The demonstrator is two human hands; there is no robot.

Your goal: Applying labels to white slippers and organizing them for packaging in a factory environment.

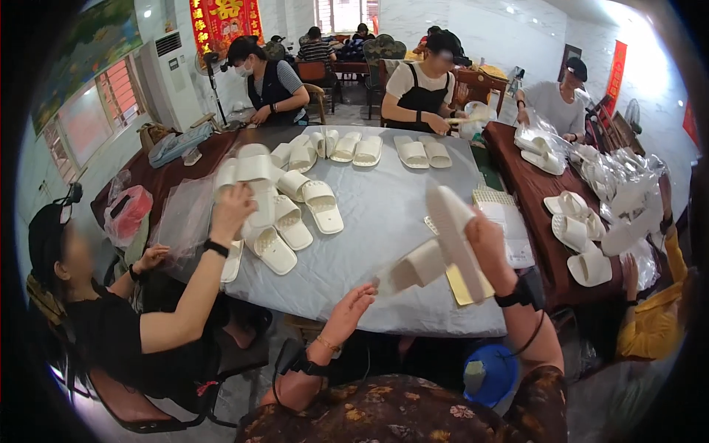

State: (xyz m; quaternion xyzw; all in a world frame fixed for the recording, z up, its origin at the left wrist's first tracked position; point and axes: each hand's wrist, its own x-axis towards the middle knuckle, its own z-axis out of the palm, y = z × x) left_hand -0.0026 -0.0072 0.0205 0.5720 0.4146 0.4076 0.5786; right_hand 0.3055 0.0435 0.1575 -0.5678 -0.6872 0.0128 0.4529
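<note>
My right hand (489, 247) grips a cream slipper (452, 214), held tilted above the near right of the table with its sole turned toward me. A second cream slipper (421, 264), smeared by motion, hangs beside it; whether the same hand holds it I cannot tell. My left hand (350, 313) is at the table's near edge, fingers stretched toward the toe of that blurred slipper. Whether they touch it is unclear. Under the slippers lies a yellow sheet (467, 288), partly hidden.
Several pairs of cream slippers (323, 207) cover the left and far side of the grey-covered table (369, 244). At left a co-worker's hand (235, 210) holds slippers. Clear plastic bags (185, 214) lie beyond. Bagged slippers fill the right table (532, 244). A blue bucket (498, 369) stands below.
</note>
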